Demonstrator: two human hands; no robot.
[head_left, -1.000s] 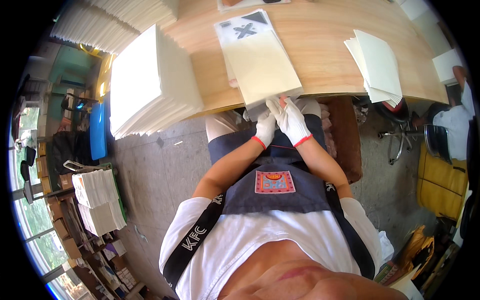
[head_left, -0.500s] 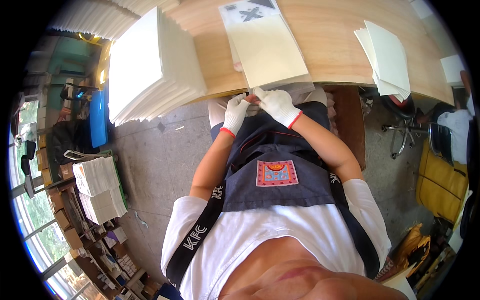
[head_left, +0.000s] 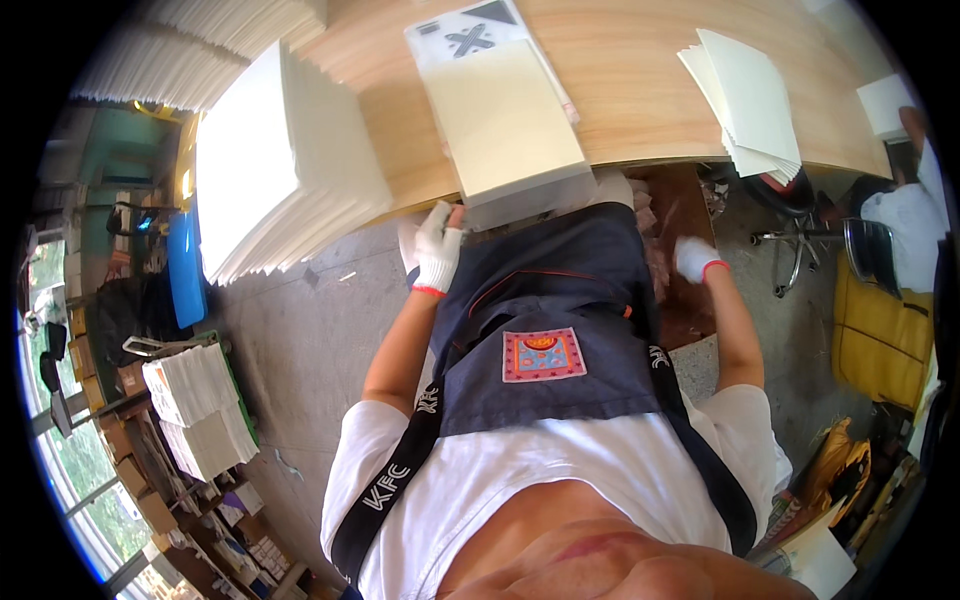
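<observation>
My left hand (head_left: 437, 252), in a white knit glove with a red cuff, is raised just below the table edge. Its fingers point up, somewhat apart, with nothing visible in them. Beside it, a cream sheet (head_left: 505, 120) lies in or on a clear plastic sleeve (head_left: 530, 200) that juts over the edge toward my lap. Beneath its far end shows a printed white cover (head_left: 466, 38) with a dark cross shape. My right hand (head_left: 694, 259), gloved alike, is out to the right over a reddish-brown surface (head_left: 685, 290) below table height; its fingers are indistinct.
A tall stack of white booklets (head_left: 290, 165) stands on the table at left, with more stacks (head_left: 225, 35) behind. Several white booklets (head_left: 745, 105) lie fanned at right. A loaded cart (head_left: 200, 400) is on the floor at left, a swivel chair (head_left: 785, 240) at right, near another person (head_left: 905, 215).
My hands have parted from the sleeve's near end. The right has swung out to the right and down; the left has moved slightly left. The whole view has shifted a little.
</observation>
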